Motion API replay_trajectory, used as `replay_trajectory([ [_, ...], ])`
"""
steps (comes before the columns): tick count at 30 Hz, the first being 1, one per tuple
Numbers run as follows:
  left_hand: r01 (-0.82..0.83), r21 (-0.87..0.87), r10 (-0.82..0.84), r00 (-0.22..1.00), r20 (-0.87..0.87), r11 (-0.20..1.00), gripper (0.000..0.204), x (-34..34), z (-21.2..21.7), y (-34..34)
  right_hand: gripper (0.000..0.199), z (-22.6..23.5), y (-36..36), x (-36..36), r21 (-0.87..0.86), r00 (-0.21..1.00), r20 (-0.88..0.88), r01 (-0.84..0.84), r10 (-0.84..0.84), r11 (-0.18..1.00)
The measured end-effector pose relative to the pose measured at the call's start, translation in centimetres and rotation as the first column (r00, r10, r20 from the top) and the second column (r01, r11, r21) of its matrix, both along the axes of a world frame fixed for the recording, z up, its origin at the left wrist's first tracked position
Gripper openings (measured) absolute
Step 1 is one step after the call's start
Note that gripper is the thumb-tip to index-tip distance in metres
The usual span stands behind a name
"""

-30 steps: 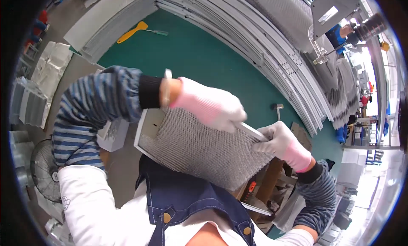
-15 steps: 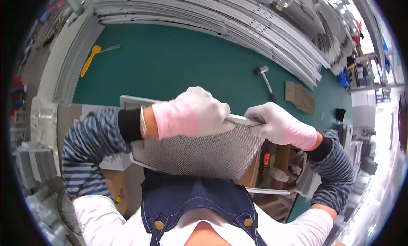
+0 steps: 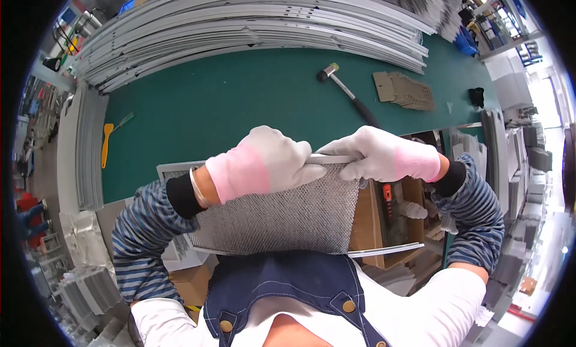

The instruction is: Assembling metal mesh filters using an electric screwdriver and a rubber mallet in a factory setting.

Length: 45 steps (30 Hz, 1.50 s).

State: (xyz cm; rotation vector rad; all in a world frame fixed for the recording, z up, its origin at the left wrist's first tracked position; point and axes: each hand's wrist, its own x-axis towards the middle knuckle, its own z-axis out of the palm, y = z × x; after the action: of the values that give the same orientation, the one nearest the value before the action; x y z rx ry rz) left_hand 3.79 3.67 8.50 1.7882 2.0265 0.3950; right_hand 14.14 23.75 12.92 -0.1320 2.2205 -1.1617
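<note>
Before my body is a grey metal mesh panel [image 3: 282,221], tilted, its lower edge near my apron. A light metal frame strip [image 3: 329,159] runs along its far edge. My left hand [image 3: 270,161], in a white glove with a pink cuff, is closed around this strip. Close beside it, my right hand [image 3: 378,155], gloved alike, pinches the strip between thumb and fingers near the panel's right corner. Another light rail [image 3: 390,250] borders the near edge and sticks out past the mesh on the right. The gloves hide part of the far strip.
On the green table [image 3: 198,107] lie a rubber-headed hammer [image 3: 345,92], brown cardboard pieces [image 3: 405,91] and a yellow scraper [image 3: 107,146]. Long metal profiles [image 3: 258,26] are stacked across the back. An open cardboard box [image 3: 368,227] with an orange-handled tool [image 3: 387,200] sits below right.
My right hand has come closer to my left along the strip, its fingers reaching toward the left glove. The whole view has shifted, and more of the box on the right shows.
</note>
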Motion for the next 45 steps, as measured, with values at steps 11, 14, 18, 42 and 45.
replay_trajectory([
  [11,0.267,-0.18,-0.147,0.856,0.496,0.947,0.055,-1.2,1.7,2.8,0.052,1.7,0.3,1.3,0.031,0.988,0.035,-0.154,0.153,0.988],
  [14,0.276,-0.351,-0.17,0.937,0.305,0.894,0.068,-0.4,1.5,2.8,0.061,3.4,-0.8,0.5,0.107,0.97,0.039,-0.241,0.239,0.964],
  [18,-0.043,-0.146,0.039,0.999,-0.032,0.988,0.057,1.6,-0.4,1.6,0.046,1.7,-2.6,-1.3,0.388,0.958,0.092,-0.284,0.27,0.877],
  [42,-0.277,-0.084,0.289,0.933,0.215,0.957,0.032,-5.8,7.9,-11.2,0.04,-5.5,-9.6,3.9,-0.049,0.812,-0.259,-0.553,0.524,0.832],
  [45,-0.293,-0.202,0.356,0.792,0.496,0.935,0.035,-3.6,0.7,-10.0,0.036,-0.8,-8.1,3.1,-0.13,0.878,-0.335,-0.404,0.343,0.906],
])
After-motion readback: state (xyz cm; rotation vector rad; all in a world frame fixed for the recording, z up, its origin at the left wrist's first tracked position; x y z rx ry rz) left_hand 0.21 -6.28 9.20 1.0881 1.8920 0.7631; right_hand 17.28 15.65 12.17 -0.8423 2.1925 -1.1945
